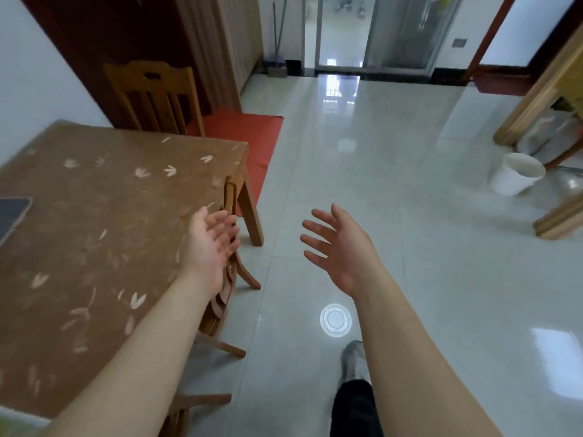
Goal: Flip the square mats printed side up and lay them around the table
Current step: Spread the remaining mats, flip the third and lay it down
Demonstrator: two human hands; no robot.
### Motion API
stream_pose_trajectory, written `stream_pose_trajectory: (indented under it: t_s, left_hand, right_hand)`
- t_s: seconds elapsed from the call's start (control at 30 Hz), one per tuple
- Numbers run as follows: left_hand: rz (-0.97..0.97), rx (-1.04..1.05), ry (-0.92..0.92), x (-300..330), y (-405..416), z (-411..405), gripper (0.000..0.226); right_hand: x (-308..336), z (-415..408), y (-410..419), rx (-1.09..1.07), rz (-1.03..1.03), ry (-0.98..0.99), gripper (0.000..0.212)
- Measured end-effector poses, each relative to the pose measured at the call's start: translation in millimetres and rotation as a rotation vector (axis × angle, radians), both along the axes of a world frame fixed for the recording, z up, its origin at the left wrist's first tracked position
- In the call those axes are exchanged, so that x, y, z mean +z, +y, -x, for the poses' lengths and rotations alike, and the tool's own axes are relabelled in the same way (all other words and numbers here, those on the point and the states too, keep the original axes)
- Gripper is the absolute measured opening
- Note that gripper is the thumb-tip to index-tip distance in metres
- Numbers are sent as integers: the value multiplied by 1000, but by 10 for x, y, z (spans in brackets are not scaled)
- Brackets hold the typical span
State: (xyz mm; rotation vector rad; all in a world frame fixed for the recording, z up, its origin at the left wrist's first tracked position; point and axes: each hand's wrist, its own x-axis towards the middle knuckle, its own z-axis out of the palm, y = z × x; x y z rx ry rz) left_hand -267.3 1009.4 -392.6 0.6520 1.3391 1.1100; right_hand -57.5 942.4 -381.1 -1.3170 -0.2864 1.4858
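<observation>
A table point(94, 216) covered in a brown cloth with pale leaf prints fills the left of the head view. At its left edge lies the corner of a dark flat object point(12, 212), cut off by the frame; I cannot tell if it is a mat. My left hand point(209, 244) hovers palm up over the table's right edge, fingers apart and holding nothing. My right hand point(337, 250) is out over the tiled floor, fingers spread, also holding nothing. No other mat shows.
One wooden chair point(154, 96) stands at the table's far end and another point(224, 298) is tucked under its right side. A red rug point(249, 137) lies beyond. A white bucket point(514, 176) and wooden furniture point(542, 99) stand at right. My foot point(355, 361) is on the glossy floor.
</observation>
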Motion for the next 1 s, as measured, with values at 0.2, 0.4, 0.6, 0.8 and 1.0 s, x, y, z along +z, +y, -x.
stream_pose_trajectory:
  t_s: [0.2,0.4,0.6,0.8,1.0]
  left_hand:
    - [-21,184,-14,171,918,-579,42]
    - [-16,426,-11,330,1583,-490,45]
    - [-31,649,-92,194,2303,82,49]
    - [32,771,-182,4,3104,607,47]
    - [27,956,-105,177,3387,1437,47]
  right_hand:
    - [190,-591,1394,222,-9,-2,44]
    - [417,-436,2617,451,-5,23,45]
    - [337,140,3743,652,-11,-34,49]
    - [317,853,4770,807,6,-111,48]
    - [371,1901,5460,990,1,-52,47]
